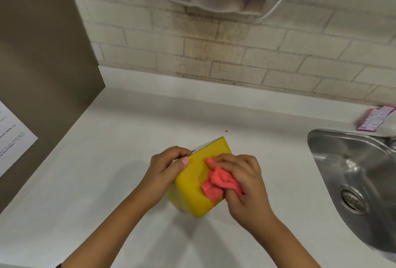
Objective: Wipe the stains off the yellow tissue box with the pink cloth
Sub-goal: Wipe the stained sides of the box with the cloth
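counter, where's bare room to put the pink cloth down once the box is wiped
Widest bare patch: the white counter left of the yellow tissue box, toward the brown side panel. Also bare: the strip behind the box, below the tiled wall. Tighter on the right, between the right hand and the sink.

Left of tissue box (198,179): bare counter (96,171), open.
Right of it: sink (360,180).
Behind it: counter, then wall (235,58).

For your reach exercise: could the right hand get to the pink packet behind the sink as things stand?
Probably yes: the right hand, busy pressing the pink cloth, has bare counter between it and the pink packet.
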Motion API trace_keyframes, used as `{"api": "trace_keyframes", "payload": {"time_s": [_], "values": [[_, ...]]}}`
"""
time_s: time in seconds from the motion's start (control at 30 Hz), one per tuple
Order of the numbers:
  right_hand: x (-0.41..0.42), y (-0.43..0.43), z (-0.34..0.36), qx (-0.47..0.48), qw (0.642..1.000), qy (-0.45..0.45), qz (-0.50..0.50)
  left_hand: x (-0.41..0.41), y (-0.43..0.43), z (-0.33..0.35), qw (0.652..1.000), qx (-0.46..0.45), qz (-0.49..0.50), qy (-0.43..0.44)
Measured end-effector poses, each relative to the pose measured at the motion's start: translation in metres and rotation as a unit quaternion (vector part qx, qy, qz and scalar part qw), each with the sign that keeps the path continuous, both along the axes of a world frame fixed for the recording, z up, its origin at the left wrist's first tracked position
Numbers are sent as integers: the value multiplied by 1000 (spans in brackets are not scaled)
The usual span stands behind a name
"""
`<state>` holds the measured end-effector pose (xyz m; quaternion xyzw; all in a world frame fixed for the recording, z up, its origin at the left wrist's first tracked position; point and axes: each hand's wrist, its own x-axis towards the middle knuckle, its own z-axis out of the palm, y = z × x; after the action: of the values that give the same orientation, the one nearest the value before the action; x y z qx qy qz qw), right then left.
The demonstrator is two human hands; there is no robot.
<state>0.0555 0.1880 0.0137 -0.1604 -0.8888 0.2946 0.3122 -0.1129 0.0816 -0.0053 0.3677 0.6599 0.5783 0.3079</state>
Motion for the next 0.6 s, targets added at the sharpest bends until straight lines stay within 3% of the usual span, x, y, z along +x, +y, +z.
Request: {"api": "trace_keyframes", "payload": {"time_s": [0.13, 0.4, 0.6], "values": [[-17, -15, 5, 17, 999, -18, -20, 2, 0, 1, 1000, -4, 14, 0], [12, -16, -5, 60, 989, -16, 132, 2, -1, 1, 1000, -6, -3, 6], [-1, 13, 2, -17, 999, 21, -44, -1, -1, 1, 1000, -11, 4, -12]]}}
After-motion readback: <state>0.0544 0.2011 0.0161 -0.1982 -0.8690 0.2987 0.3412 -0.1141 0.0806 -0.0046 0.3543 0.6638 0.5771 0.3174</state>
